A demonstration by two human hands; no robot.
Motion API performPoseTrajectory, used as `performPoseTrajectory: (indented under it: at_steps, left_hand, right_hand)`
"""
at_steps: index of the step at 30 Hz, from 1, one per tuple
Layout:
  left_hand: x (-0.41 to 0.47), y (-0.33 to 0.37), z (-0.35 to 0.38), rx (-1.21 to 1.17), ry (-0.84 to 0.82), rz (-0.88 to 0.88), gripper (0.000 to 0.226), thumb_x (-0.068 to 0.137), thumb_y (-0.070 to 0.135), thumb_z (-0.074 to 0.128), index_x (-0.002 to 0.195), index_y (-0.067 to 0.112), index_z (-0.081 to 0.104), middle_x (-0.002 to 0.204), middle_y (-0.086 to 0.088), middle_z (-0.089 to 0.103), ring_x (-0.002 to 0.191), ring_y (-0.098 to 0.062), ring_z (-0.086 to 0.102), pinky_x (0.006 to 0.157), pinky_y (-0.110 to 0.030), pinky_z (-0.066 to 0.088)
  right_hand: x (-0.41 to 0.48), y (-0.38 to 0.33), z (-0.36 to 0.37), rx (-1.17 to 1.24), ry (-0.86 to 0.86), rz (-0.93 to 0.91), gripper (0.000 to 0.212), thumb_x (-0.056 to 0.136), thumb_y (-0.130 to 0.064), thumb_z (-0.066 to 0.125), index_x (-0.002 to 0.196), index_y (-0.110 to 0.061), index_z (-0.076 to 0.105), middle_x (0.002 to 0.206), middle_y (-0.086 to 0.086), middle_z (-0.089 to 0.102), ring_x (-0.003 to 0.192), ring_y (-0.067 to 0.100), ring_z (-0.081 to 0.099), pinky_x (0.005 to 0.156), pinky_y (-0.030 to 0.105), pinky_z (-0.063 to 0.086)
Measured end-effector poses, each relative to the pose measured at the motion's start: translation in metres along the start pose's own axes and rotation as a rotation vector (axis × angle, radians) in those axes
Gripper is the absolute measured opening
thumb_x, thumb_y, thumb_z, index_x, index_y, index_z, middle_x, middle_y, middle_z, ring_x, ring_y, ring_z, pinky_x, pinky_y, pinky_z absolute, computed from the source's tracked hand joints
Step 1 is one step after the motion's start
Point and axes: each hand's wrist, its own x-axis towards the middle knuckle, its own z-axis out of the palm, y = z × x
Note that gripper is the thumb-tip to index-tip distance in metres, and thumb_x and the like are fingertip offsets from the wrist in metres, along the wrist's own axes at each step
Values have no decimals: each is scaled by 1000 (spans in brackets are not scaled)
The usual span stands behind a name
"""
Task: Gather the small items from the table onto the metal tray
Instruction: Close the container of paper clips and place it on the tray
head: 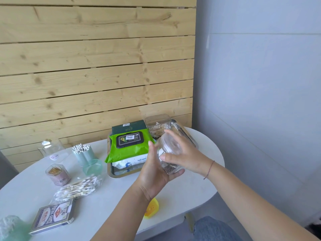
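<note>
The clear jar (pixel 171 150) lay tilted between both hands, held above the white surface (pixel 107 206) just in front of the metal tray (pixel 121 175). The left hand (pixel 156 174) cradled it from below, palm up, thumb raised along its side and fingers curled under its base. The right hand (pixel 187 153) closed over it from above and the right, fingers wrapped round its wall. Thin metal pieces showed at the jar's lower end; what they were could not be told.

Directly beyond the hands, the tray carried a green wipes pack (pixel 130 145) stacked on a white wipes pack (pixel 132 161), with a dark green box (pixel 128 126) behind and a clear square container (pixel 158 123) of sticks at the far right corner.

Left of the hands stood a mint holder (pixel 81 151) of cotton swabs, a pale green cup (pixel 92 166), a bag of swabs (pixel 79 186), a toothpick jar (pixel 58 174) and a glass cover (pixel 52 148). Nearer and to the left lay a card box (pixel 52 216). A yellow piece (pixel 151 207) sat under the left forearm.
</note>
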Motion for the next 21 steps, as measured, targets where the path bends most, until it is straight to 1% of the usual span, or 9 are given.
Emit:
performPoseTrajectory:
  at_steps: [3,5,7,9,11,13,15,18,21]
  left_hand:
    - [3,3,-3,-27,15,-39,69,80,77,23,129,37,53,132,-4,61,120,-26,59,92,-53,50]
    - [4,6,-8,-58,30,-125,79,77,80,22,129,30,55,123,-7,66,108,-28,65,82,-47,56]
    - [4,8,-14,-104,19,-240,88,77,81,21,131,21,54,114,-14,66,96,-36,64,72,-41,59]
    - [2,10,-18,-168,5,-362,89,79,80,23,133,16,51,112,-19,64,95,-42,60,64,-38,60]
    - [1,9,-20,-190,-1,-409,84,82,76,24,132,15,51,108,-20,64,94,-44,60,59,-36,60]
    - [2,7,-18,-146,33,-333,75,86,71,24,126,16,56,101,-17,68,86,-40,64,58,-35,59]
    - [3,3,-10,-65,78,-174,67,88,66,25,118,18,62,100,-12,71,84,-32,68,68,-38,58]
    - [5,-12,0,117,166,109,60,91,64,25,124,27,58,119,-7,69,106,-21,67,84,-43,56]
    - [5,-32,1,282,282,284,57,81,74,36,130,45,42,136,-2,55,121,-19,58,93,-47,53]
  right_hand:
    - [1,-3,-6,-137,-64,-48,84,75,-48,70,144,-40,23,147,-9,28,137,5,26,115,32,24]
    - [1,-5,-8,-203,-102,-62,89,68,-56,69,143,-44,21,144,-7,29,136,5,26,116,36,25]
    - [1,-7,-11,-250,-158,-80,91,65,-58,72,141,-50,21,140,-7,29,134,4,27,114,38,31]
    - [0,-6,-12,-289,-226,-86,90,69,-49,76,139,-54,21,138,-8,28,134,4,27,113,33,31]
    - [-1,-3,-11,-315,-248,-95,87,71,-47,75,139,-53,22,139,-9,28,134,3,26,114,28,25]
    - [-2,-2,-7,-285,-200,-99,81,75,-49,71,140,-52,23,138,-9,31,132,3,29,115,31,27]
    - [-2,-2,1,-220,-87,-73,74,79,-51,65,141,-49,25,138,-7,35,129,2,34,114,33,28]
    - [4,-1,15,-58,95,65,68,81,-56,58,142,-45,29,147,-5,34,134,5,32,108,25,25]
    - [14,2,27,51,212,245,65,80,-58,55,139,-38,38,148,-5,37,138,12,34,103,26,27]
